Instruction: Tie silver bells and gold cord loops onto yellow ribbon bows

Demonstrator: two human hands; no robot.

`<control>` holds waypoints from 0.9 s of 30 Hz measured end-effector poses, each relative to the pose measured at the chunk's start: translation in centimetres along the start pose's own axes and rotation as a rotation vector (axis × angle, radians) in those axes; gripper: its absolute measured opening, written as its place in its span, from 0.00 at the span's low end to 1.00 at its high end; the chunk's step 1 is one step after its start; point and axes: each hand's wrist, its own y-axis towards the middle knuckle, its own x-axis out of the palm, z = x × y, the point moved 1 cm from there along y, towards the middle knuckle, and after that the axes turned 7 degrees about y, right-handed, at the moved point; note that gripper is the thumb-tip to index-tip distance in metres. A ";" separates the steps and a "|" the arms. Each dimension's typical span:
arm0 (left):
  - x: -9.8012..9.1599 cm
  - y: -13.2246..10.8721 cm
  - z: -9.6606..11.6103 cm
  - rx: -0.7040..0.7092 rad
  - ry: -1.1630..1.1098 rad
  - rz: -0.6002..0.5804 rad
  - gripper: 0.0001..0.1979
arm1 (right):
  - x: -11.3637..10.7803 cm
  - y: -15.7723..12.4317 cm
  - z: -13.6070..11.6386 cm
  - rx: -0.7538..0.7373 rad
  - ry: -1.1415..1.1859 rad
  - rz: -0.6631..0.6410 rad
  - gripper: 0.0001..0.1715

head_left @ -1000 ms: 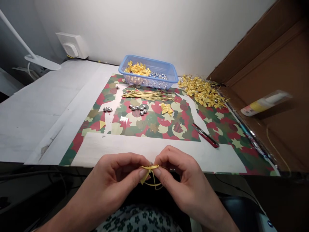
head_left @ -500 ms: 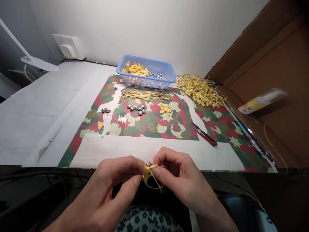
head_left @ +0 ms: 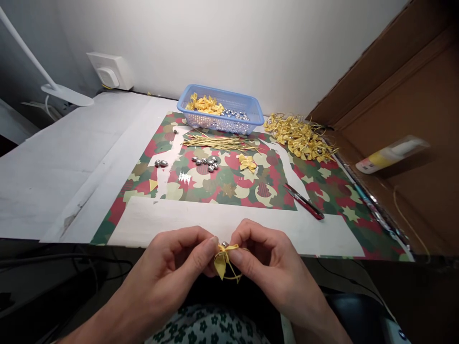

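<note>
Just below the table's front edge, my left hand (head_left: 175, 267) and my right hand (head_left: 267, 260) meet fingertip to fingertip. Both pinch a small yellow ribbon bow (head_left: 223, 260) with a thin gold cord loop hanging under it and a small silver bell (head_left: 224, 244) on top. The fingers of both hands are curled tight around the bow's centre.
On the patterned paper (head_left: 322, 184) lie a bundle of gold cords (head_left: 217, 142), loose silver bells (head_left: 206, 161), a yellow bow (head_left: 247, 162) and red scissors (head_left: 304, 202). A blue basket (head_left: 251, 107) stands at the back, a heap of finished bows (head_left: 301, 135) to its right, a glue bottle (head_left: 390, 155) far right.
The bow has turned in my fingers so one ribbon tail now hangs lower. My left fingers have closed back in on the bow. The hands stay in the same place.
</note>
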 end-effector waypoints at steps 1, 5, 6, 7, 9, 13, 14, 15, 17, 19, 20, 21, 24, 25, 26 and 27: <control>-0.1 0.0 0.0 0.003 0.010 -0.006 0.21 | 0.0 0.0 0.0 0.005 0.006 -0.004 0.12; 0.0 -0.2 0.2 0.004 0.020 -0.027 0.22 | 0.3 0.0 -0.2 -0.024 -0.027 0.020 0.13; 0.0 -0.1 0.2 -0.004 0.018 -0.038 0.22 | 0.3 0.0 -0.2 -0.040 -0.050 0.034 0.13; 0.1 -0.1 0.3 -0.014 0.009 -0.054 0.21 | 0.4 -0.1 -0.3 -0.055 -0.070 0.043 0.13; 0.2 0.0 0.3 -0.035 -0.025 -0.088 0.18 | 0.4 -0.1 -0.5 -0.067 -0.091 0.051 0.13; 0.2 0.0 0.3 -0.031 -0.043 -0.128 0.16 | 0.3 -0.2 -0.5 -0.049 -0.089 0.040 0.12; 0.2 0.0 0.2 -0.026 -0.023 -0.131 0.16 | 0.3 -0.2 -0.4 -0.049 -0.091 0.038 0.11; 0.1 -0.1 0.2 -0.017 0.001 -0.129 0.16 | 0.2 -0.2 -0.4 -0.051 -0.091 0.036 0.11; 0.1 -0.3 0.1 0.006 0.058 -0.109 0.16 | 0.2 -0.2 -0.4 -0.054 -0.086 0.031 0.11; 0.1 -0.4 0.0 0.034 0.095 -0.078 0.16 | 0.2 -0.3 -0.4 -0.054 -0.071 0.028 0.12; 0.1 -0.4 0.0 0.044 0.092 -0.064 0.16 | 0.2 -0.3 -0.4 -0.056 -0.065 0.030 0.12; 0.1 -0.4 0.0 0.046 0.074 -0.056 0.16 | 0.2 -0.3 -0.4 -0.063 -0.061 0.033 0.12; 0.0 -0.2 -0.1 0.016 -0.044 -0.073 0.13 | 0.3 -0.5 -0.3 -0.097 -0.089 0.053 0.11; 0.0 -0.1 -0.1 0.003 -0.088 -0.088 0.12 | 0.3 -0.5 -0.3 -0.109 -0.106 0.058 0.11; -0.1 0.0 -0.2 -0.008 -0.128 -0.104 0.11 | 0.3 -0.5 -0.3 -0.120 -0.126 0.066 0.11; -0.2 0.1 -0.2 -0.015 -0.160 -0.115 0.10 | 0.3 -0.6 -0.2 -0.130 -0.144 0.070 0.11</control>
